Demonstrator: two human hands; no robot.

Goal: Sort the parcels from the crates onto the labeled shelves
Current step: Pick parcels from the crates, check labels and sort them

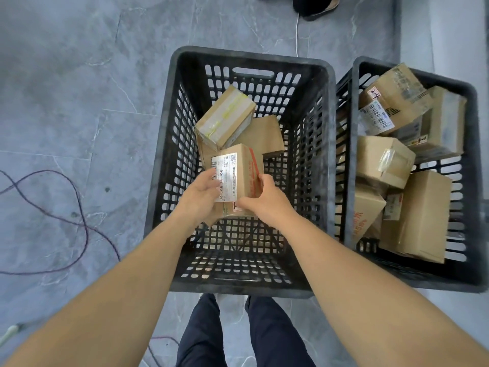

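Black perforated plastic crate (238,286), rectangular, lattice floor and slotted walls, is being stood over on grey veined stone tiles (66,88). A second crate (473,181) of the same kind is being kept just beside it on the right, walls nearly touching.

Item in hand: brown cardboard parcel (238,178), box-shaped and taped, is being held inside the centre crate, above its lattice floor. Whether it is resting on anything cannot be told. Its long axis is being kept running away from the person, white barcode label facing up, red print on the right-hand face.

The left hand (197,197) is being curled round the parcel's left edge, fingers lying over the label. The right hand (267,200) is being wrapped round the near right corner, thumb on top; both are grasping the parcel.

Obstructions: a parcel with yellowish tape (225,116) is being propped tilted just beyond the held one, over a plain flat carton (264,136). In view the held parcel's far end is overlapping both.

The right crate is being filled by several tumbled cardboard parcels, one marked "2-4" (394,99).

Surroundings: a purple cable (79,221) is being left looped on the tiles at left; a thin white cord (297,35) is lying beyond the crates, by a dark shoe (317,6). Dark trousers (201,332) are being seen below.
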